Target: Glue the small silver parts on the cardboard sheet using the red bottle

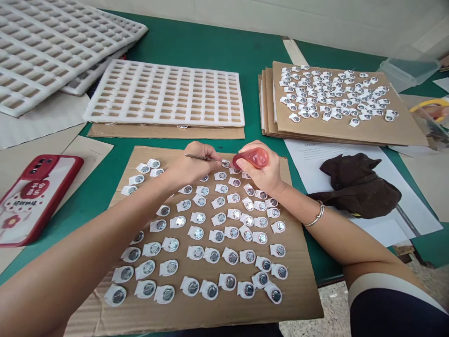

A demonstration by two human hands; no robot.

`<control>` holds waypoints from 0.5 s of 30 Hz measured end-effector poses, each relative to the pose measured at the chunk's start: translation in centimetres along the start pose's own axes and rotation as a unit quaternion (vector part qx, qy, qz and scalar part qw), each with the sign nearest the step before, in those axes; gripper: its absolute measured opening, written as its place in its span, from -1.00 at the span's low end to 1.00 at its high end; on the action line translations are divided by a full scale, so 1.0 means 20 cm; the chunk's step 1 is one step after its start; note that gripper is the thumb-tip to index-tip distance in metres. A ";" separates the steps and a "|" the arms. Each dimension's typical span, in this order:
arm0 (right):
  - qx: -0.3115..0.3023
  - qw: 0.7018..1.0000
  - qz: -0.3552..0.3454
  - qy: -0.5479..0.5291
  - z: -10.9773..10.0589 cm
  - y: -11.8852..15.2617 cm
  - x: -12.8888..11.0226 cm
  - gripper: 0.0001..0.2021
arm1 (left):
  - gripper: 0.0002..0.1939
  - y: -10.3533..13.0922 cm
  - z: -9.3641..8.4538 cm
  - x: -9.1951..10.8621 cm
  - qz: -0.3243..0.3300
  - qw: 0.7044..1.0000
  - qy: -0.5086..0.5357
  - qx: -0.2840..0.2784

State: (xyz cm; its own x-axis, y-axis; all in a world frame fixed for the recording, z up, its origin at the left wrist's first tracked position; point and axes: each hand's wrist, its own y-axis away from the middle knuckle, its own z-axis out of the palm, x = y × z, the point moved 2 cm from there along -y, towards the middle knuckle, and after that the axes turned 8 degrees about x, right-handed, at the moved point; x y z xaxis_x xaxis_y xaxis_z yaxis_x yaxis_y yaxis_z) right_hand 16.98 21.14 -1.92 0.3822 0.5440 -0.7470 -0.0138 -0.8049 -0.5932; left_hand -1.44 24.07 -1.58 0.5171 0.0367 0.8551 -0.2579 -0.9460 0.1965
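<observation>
My left hand (192, 164) pinches metal tweezers (201, 158), their tips pointing right at a small white part (226, 163) near the far edge of a cardboard sheet (301, 281). My right hand (264, 175) squeezes a small red squeeze bottle (253, 157), its nozzle aimed left at the same part. Several rows of small white parts with round metal centres (210, 234) cover the cardboard under my forearms. A bracelet circles my right wrist.
A white foam grid tray (164, 93) lies beyond the sheet, with more trays (52, 42) stacked far left. A cardboard stack (396, 131) with many similar parts sits far right. A dark cloth (358, 185) lies on paper at right; a red phone (31, 196) at left.
</observation>
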 end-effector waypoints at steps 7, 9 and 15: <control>0.000 1.000 0.001 -0.001 0.00 0.00 0.00 -0.84 | -0.84 0.00 0.00 0.01 -0.005 1.000 -0.006 0.002; -0.002 1.000 0.002 0.000 0.00 0.00 0.00 -0.84 | -0.85 0.00 0.00 0.01 -0.005 1.000 -0.006 0.003; -0.001 1.000 0.008 0.005 0.00 0.00 0.01 -0.83 | -0.84 0.00 0.00 0.01 -0.003 1.000 -0.002 0.002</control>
State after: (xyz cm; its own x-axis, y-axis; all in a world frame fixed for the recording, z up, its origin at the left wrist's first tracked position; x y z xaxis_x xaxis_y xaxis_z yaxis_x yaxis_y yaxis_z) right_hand 17.06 21.27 -1.96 0.3907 0.5287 -0.7535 -0.0176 -0.8141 -0.5804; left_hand -1.32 24.04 -1.36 0.5222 0.0409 0.8518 -0.2521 -0.9468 0.2000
